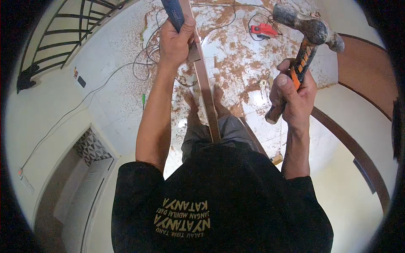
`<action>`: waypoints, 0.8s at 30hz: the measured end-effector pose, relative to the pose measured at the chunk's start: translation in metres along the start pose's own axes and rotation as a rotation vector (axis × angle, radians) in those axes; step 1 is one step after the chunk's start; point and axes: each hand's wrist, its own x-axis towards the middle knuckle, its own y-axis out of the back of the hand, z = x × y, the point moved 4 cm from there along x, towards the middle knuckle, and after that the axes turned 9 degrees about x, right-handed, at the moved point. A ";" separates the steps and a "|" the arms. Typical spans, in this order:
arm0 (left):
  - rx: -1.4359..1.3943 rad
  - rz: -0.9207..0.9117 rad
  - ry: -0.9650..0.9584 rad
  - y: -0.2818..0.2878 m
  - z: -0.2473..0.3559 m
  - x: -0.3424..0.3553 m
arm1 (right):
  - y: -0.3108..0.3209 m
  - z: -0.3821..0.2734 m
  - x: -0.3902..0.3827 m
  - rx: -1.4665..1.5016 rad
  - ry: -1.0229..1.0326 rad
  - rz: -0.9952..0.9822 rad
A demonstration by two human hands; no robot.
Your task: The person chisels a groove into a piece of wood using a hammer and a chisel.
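Note:
My left hand [177, 40] is closed around a chisel with a blue handle [172, 12]. Below my fist, its grey metal blade [194, 53] lies against a long, narrow wooden piece [206, 95]. That wood runs lengthwise in front of me, its near end between my thighs. In my right hand [298, 95] is a hammer [310, 29], gripped by its black and orange handle. The worn grey hammer head is raised to the right of the wood, apart from the chisel.
Wood shavings [236, 67] cover much of the white tiled floor. A red power tool [263, 30] lies at the far right among dark cables. On the left are a green-handled tool [144, 99], a dark flat object [81, 81], a black metal railing [63, 31] and a doorway [80, 185].

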 end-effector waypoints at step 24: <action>-0.261 -0.031 -0.030 0.009 -0.012 0.004 | -0.009 0.004 -0.003 -0.015 -0.024 -0.007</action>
